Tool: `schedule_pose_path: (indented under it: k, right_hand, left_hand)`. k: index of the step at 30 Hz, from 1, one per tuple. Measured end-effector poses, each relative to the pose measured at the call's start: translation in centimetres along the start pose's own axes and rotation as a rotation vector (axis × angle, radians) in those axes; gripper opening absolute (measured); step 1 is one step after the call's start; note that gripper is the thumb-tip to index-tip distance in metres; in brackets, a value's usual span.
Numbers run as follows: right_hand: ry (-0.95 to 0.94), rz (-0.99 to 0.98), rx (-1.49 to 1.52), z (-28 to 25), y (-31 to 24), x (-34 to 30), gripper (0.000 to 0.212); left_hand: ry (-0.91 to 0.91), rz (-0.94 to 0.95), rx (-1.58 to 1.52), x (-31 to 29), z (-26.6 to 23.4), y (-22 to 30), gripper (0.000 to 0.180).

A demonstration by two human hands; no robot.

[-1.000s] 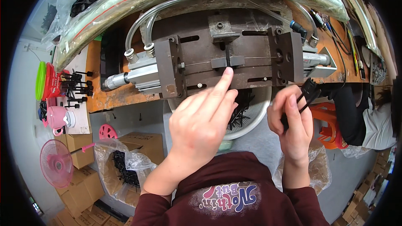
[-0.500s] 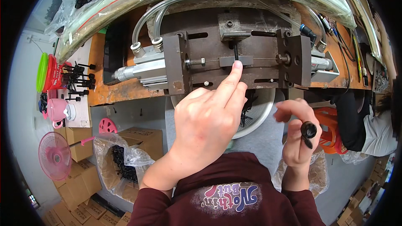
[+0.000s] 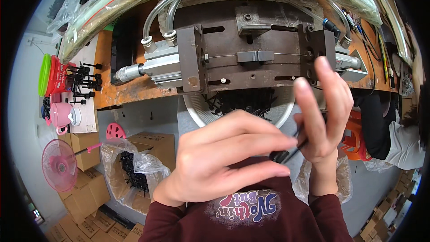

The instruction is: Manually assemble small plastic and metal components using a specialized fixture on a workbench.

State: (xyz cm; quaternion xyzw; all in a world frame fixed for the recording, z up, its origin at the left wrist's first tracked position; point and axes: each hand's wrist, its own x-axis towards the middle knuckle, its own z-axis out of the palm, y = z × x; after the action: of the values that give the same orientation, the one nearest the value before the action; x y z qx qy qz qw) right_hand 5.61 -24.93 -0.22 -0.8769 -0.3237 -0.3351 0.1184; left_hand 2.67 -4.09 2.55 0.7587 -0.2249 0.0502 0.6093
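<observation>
My left hand (image 3: pixel 224 157) is in front of my chest, its thumb and fingers pinched at the dark head of a thin black rod-shaped part (image 3: pixel 280 156). The part's stem runs right, into my right hand (image 3: pixel 326 116). There the index and middle fingers stretch upward, while the thumb and palm side hold the stem; the grip is partly hidden. Beyond both hands stands a dark metal fixture (image 3: pixel 268 71) on the bench. At its middle sits a small grey grooved block (image 3: pixel 255 57), with thin metal rods reaching it from either side. Neither hand touches the fixture.
A white basket (image 3: pixel 193 113) of black parts sits below the fixture's front edge. Air cylinders (image 3: pixel 163 67) with clear hoses (image 3: pixel 154 15) flank the fixture. At left are more black parts (image 3: pixel 83 80), a pink fan (image 3: pixel 59 166) and a bagged carton (image 3: pixel 116 183). An orange stool (image 3: pixel 354 136) stands right.
My left hand has drawn back from the grey block to the part at my right hand. The black rod in the block is gone. The left-side stud has retracted, and my right fingers have straightened upward.
</observation>
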Motion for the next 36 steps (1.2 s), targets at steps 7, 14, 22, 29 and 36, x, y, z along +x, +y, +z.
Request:
schedule_pose_path:
  k: [7, 14, 22, 29, 36]
  right_hand:
    - [0.056, 0.551, 0.965, -1.0, -0.9, -1.4, 0.036]
    - [0.069, 0.692, 1.560, -0.8, -1.0, -1.9, 0.056]
    - [-0.043, 0.776, 1.165, -1.1, -1.6, -1.3, 0.061]
    - [-0.051, 0.867, 1.307, -2.0, -1.5, 0.6, 0.029]
    - [-0.189, 0.782, 1.528, -1.4, 0.7, 6.5, 0.035]
  left_hand:
    - [0.227, 0.161, 0.529, 0.7, 1.5, -3.8, 0.036]
    - [0.143, 0.207, 0.848, 1.4, 1.8, -5.1, 0.026]
    - [0.118, 0.170, 0.852, 1.9, 1.7, -4.5, 0.025]
    - [0.014, 0.389, 0.428, 1.5, 1.0, -2.1, 0.036]
    - [0.148, 0.345, 0.418, 0.8, -0.5, -0.3, 0.033]
